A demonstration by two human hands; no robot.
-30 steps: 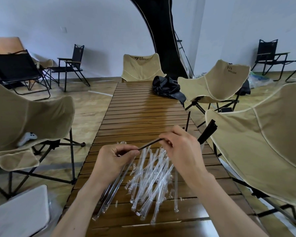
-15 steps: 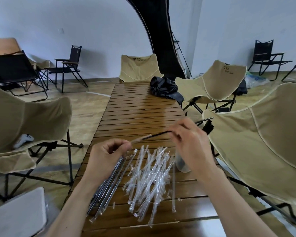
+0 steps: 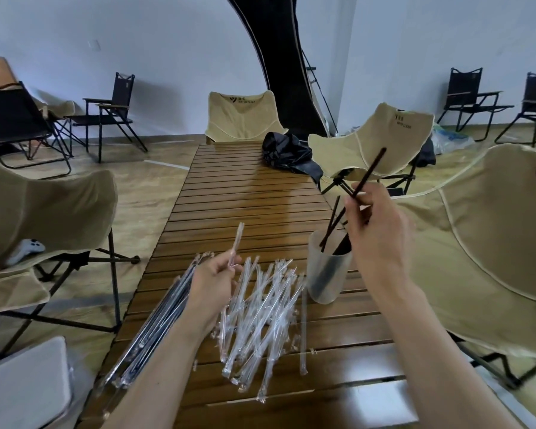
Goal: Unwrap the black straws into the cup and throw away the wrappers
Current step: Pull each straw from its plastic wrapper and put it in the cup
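Wooden slat table (image 3: 245,193), near to far: loose pile of empty clear wrappers (image 3: 260,305); bundle of wrapped straws (image 3: 155,329) under the left forearm. Left hand (image 3: 214,277) pinches 1 empty wrapper (image 3: 236,243). Translucent cup (image 3: 325,270) holds black straws; right hand (image 3: 375,230) grips 1 black straw (image 3: 370,171) above it. Beige chairs (image 3: 245,119) (print reads "WATERCLEAR", uncertain).

We are seeing one black straw (image 3: 372,170) sticking up at a slant above the cup (image 3: 328,274). The frosted cup is standing on the table with more black straws (image 3: 333,226) leaning inside. An empty clear wrapper (image 3: 236,243) is pointing up. Empty wrappers (image 3: 260,308) are lying in a pile beside wrapped straws (image 3: 155,329).
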